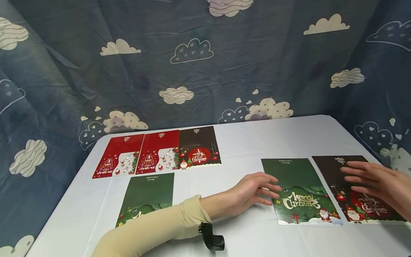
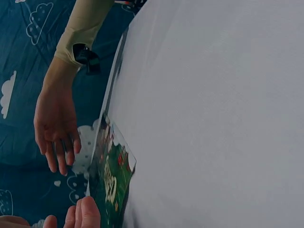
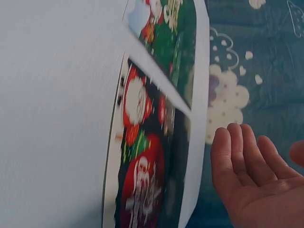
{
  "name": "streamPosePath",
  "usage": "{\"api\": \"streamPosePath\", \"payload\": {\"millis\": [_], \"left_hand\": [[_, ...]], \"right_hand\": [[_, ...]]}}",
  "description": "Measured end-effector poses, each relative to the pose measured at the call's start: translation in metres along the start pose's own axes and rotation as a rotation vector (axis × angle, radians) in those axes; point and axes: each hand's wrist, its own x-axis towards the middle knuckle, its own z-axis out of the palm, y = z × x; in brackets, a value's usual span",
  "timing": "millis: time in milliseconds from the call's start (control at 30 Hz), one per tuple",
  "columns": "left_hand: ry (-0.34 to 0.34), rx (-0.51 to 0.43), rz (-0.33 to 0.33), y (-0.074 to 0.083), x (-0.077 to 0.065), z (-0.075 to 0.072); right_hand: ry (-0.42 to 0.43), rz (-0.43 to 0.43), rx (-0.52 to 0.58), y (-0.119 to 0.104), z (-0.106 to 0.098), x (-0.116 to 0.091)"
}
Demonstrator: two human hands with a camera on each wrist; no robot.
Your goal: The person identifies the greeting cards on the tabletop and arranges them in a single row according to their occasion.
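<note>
My left hand reaches over the left edge of a green "Merry Christmas" card, its fingers loosely spread. Whether the fingertips touch the card I cannot tell. Above the dark card with a red round print and a Santa is my right hand, fingers extended and nothing held. In the right wrist view that right hand is palm up to the camera, apart from the dark card. The left wrist view catches left fingertips beside the green card.
Two red Christmas cards and another dark card lie in a row at the back left of the white table. A second green card is partly covered by my left sleeve. Cloud-patterned cloth hangs behind.
</note>
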Motion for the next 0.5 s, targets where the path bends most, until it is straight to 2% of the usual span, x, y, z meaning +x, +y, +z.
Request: {"api": "streamPosePath", "payload": {"millis": [133,333,500], "left_hand": [[-0.026,-0.02,-0.028,-0.005,0.007,0.007],[-0.005,-0.072,-0.036,-0.009,0.021,0.013],[0.021,-0.182,-0.025,-0.012,0.036,0.026]], "right_hand": [[0.033,0.012,-0.037,0.014,-0.005,0.001],[0.037,0.066,-0.08,0.03,-0.02,0.003],[0.0,0.133,-0.03,0.035,-0.037,0.006]]}}
